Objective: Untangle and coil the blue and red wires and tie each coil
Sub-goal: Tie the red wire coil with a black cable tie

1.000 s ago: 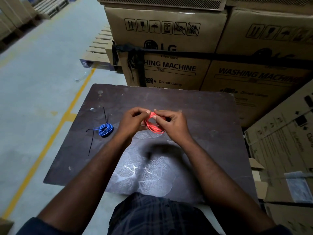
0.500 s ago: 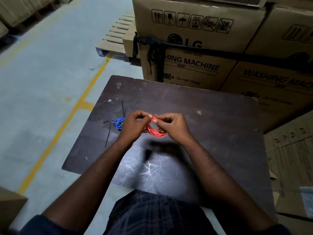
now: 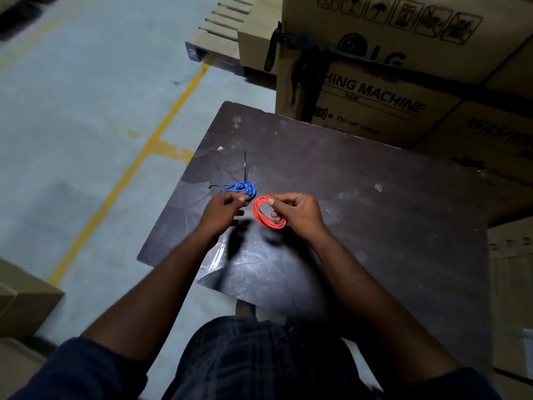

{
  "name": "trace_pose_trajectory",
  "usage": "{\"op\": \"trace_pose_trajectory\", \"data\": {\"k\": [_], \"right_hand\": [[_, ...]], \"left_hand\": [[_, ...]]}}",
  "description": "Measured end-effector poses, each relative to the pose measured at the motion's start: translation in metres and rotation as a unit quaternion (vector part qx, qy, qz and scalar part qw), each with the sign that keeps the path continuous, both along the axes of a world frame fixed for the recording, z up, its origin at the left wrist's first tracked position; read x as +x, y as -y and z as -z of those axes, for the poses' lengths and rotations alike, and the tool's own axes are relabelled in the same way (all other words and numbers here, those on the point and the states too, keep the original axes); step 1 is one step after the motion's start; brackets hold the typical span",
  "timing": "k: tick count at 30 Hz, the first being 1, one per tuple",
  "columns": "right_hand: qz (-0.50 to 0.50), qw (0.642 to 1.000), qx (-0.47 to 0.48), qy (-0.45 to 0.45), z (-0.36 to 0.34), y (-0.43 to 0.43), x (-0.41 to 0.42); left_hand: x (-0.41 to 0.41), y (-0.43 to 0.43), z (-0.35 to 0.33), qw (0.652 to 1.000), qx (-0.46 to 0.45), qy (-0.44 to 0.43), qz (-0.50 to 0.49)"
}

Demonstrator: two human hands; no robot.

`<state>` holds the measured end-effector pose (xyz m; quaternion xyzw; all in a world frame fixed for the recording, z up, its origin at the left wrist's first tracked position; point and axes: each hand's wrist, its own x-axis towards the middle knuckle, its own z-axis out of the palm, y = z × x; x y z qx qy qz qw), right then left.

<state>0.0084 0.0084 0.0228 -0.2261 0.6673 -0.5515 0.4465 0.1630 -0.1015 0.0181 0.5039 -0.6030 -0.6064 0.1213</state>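
Note:
A red wire coil hangs just above the dark table, and my right hand pinches its right side between thumb and fingers. My left hand is off the red coil, with its fingers curled. Its fingertips are at the near edge of the blue wire coil, which lies on the table's left part. I cannot tell whether they touch or hold it. A black cable tie lies straight behind the blue coil. Another black tie end sticks out to the coil's left.
Stacked washing machine cartons bound with a black strap stand right behind the table. More cartons are at the right. A wooden pallet lies on the floor beyond. A yellow floor line runs at the left, and a carton sits at the lower left.
My left hand has let go of the red coil and moved left toward the blue coil. My right hand alone keeps hold of the red coil. The camera has turned left and down.

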Motion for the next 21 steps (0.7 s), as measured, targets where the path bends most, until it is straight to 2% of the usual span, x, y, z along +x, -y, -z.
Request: {"op": "trace_pose_trajectory", "data": {"k": [1, 3, 5, 10, 14, 21], "right_hand": [[0.004, 1.0, 0.004, 0.003, 0.003, 0.002, 0.003], [0.011, 1.0, 0.015, 0.006, 0.01, 0.005, 0.009], [0.017, 0.999, 0.026, 0.007, 0.017, 0.008, 0.015], [0.03, 0.999, 0.032, 0.01, 0.029, 0.013, 0.026], [0.032, 0.999, 0.036, 0.006, 0.035, 0.018, 0.031], [0.041, 0.998, 0.05, 0.016, 0.04, 0.021, 0.037]], "left_hand": [[0.009, 0.007, 0.011, 0.997, -0.061, 0.043, 0.019], [0.028, 0.018, 0.032, 0.969, -0.191, 0.136, 0.076], [0.043, 0.025, 0.047, 0.946, -0.257, 0.162, 0.116], [0.066, 0.039, 0.073, 0.91, -0.287, 0.194, 0.228], [0.068, 0.05, 0.09, 0.905, -0.296, 0.198, 0.233], [0.06, 0.059, 0.092, 0.874, -0.328, 0.23, 0.276]]}}
